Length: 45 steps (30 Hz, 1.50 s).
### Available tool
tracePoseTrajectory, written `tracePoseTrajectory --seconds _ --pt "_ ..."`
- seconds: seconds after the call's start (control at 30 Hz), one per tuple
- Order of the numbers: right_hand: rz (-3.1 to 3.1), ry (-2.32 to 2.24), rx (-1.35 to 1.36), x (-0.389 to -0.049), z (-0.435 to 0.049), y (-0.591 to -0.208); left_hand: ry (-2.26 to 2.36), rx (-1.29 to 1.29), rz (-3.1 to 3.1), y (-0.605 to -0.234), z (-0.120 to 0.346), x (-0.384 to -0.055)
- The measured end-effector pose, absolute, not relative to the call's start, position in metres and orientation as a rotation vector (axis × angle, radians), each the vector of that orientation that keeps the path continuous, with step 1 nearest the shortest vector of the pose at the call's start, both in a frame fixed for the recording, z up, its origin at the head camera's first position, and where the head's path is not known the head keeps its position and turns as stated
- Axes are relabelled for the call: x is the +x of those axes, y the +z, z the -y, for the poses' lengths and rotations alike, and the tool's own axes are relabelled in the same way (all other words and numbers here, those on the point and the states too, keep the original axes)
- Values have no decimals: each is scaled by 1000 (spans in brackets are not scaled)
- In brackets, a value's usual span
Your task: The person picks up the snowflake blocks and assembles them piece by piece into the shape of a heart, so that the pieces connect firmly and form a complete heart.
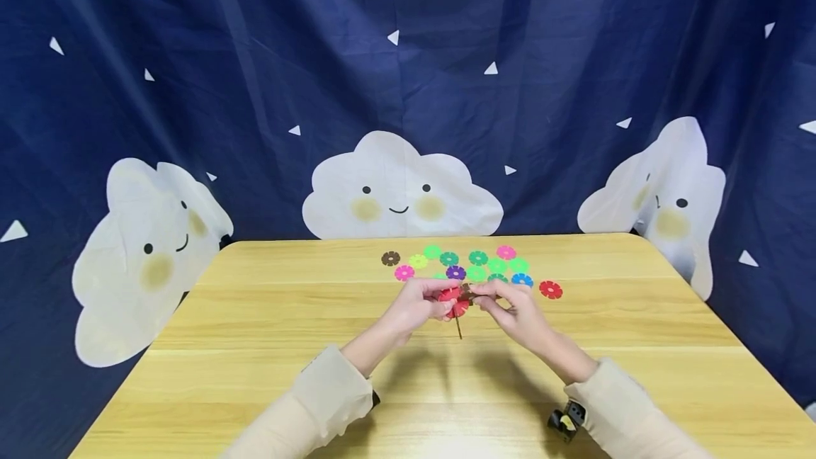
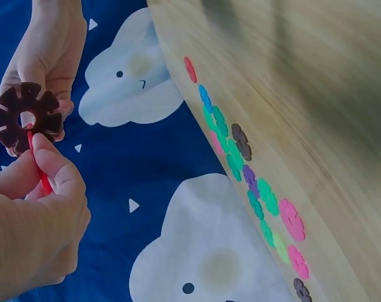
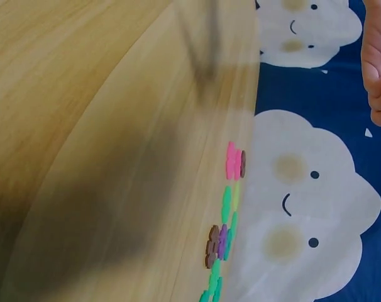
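Discs in red point(image 1: 449, 294), notched around their rims, are pinched between the thumb and fingers of the left hand point(image 1: 414, 304). A brown notched disc point(image 2: 27, 97) is pinched by the right hand point(image 1: 518, 307), its ring and central hole turned toward the left wrist camera. Red and brown are brought together between the fingertips, over the middle of the table point(image 1: 268, 324) as seen from the head; whether one is slotted into the other cannot be told. Under the red pieces a thin brown piece point(image 1: 459, 326) is seen edge-on, pointed toward the table's near edge; how it is joined cannot be made out.

Along the middle of the table's far edge, loose notched discs are scattered flat. At the left end of the group a brown loose disc point(image 1: 391, 258) is placed; a purple disc point(image 1: 455, 273) is seen just beyond the left hand, with green ones on both sides. A blue disc point(image 1: 522, 280) is partly hidden by the right hand, and a red loose disc point(image 1: 551, 290) is set apart, nearest the table's right edge. Both forearms are covered by cream sleeves point(image 1: 334, 392).
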State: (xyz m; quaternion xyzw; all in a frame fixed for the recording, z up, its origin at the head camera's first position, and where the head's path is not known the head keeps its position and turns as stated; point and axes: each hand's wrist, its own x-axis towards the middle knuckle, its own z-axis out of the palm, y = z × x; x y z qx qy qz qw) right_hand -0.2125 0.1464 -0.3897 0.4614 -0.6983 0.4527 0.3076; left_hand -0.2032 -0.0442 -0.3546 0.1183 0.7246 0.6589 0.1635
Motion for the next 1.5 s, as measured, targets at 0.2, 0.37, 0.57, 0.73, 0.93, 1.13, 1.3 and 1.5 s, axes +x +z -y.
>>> tracePoseTrajectory --seconds 0.2,0.37,0.57,0.73,0.93,1.13,1.3,1.5 --pt "1837 1171 1221 -218 -152 -381 1928 381 -2040 -353 40 -205" --pt "1859 1185 1198 -219 -162 -379 1959 433 -2028 -349 37 -203" --pt "1901 1298 1049 -212 -164 -382 2112 391 -1999 -350 38 -202" --pt "1930 1287 1087 -206 -159 -384 2280 275 -1915 -351 39 -203" --pt "1834 1240 1049 -209 -149 -384 2315 250 -1885 -350 36 -200" --pt "1845 1257 886 -209 -149 -382 2271 323 -2174 -349 40 -199" --pt "1910 1264 869 -201 -147 -376 2242 679 -2532 -350 42 -200" --pt "1932 1235 920 -190 -139 -364 1779 1277 -2861 -355 38 -200"
